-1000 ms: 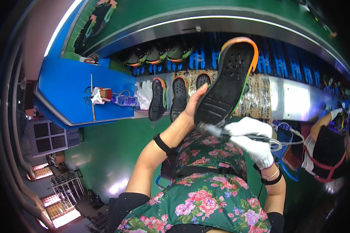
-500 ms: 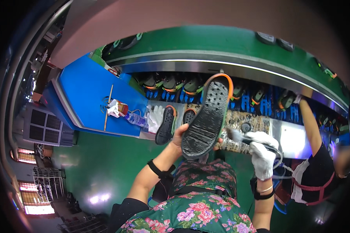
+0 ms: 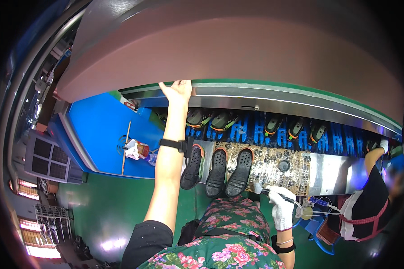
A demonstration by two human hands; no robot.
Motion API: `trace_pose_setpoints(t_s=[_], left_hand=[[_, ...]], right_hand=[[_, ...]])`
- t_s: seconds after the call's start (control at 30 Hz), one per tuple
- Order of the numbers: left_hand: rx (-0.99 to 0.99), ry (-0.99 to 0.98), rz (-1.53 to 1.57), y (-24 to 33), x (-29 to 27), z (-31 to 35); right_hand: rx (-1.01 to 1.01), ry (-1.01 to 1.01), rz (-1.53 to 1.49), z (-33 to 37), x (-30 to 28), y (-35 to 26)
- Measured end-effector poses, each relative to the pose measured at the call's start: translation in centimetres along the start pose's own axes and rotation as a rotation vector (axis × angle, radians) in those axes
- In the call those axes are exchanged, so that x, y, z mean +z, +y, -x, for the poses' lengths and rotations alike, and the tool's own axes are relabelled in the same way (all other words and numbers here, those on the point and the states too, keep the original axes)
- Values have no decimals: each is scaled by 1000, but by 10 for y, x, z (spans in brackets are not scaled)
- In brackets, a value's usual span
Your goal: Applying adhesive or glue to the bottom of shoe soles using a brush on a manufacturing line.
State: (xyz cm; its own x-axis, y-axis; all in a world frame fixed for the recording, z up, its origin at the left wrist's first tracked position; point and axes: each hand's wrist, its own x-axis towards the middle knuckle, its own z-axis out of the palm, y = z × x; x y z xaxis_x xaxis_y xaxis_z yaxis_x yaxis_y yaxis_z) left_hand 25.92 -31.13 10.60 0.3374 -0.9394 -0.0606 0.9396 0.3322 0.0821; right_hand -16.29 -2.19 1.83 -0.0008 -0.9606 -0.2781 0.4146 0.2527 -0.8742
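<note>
My bare left hand (image 3: 178, 92) reaches far forward to the edge of the upper green belt. Its thumb and fingers are apart, the fingertips partly hidden under the brown hood. In its white glove, my right hand (image 3: 281, 206) is closed on a brush (image 3: 264, 190) with a clear tube running from it. The brush's pale tip is near the toe-side row of three black shoe soles. These are the left sole (image 3: 192, 169), the middle sole (image 3: 217, 174) and the right sole (image 3: 240, 174), lying side by side on the bench, with orange along their rims.
The brown hood (image 3: 238, 49) overhangs the metal-edged belt. Below it, shoe uppers (image 3: 223, 121) sit among blue racks (image 3: 258, 130). A taped mat (image 3: 278, 168) covers part of the bench. The blue table (image 3: 98, 134) stands left; a co-worker (image 3: 368, 201) is at right.
The sole my left hand held now lies on the bench beside the others. My left hand has moved forward to the belt; my right hand with the brush has shifted lower and left.
</note>
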Motion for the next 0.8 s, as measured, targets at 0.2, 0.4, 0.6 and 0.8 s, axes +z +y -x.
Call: trace_pose_setpoints(t_s=[0.2,0.4,0.6,0.8], left_hand=[[101,-95,-909,-98,-4,36],[15,-635,-1914,-267,40,60],[529,-855,-2159,-341,17,-11],[-82,-398,-1277,-295,21,35]], right_hand=[[-69,83,-39,-7,-27,24],[-77,230,-115,1,-50,20],[-103,300,-177,19,-69,10],[-93,344,-248,27,-100,12]])
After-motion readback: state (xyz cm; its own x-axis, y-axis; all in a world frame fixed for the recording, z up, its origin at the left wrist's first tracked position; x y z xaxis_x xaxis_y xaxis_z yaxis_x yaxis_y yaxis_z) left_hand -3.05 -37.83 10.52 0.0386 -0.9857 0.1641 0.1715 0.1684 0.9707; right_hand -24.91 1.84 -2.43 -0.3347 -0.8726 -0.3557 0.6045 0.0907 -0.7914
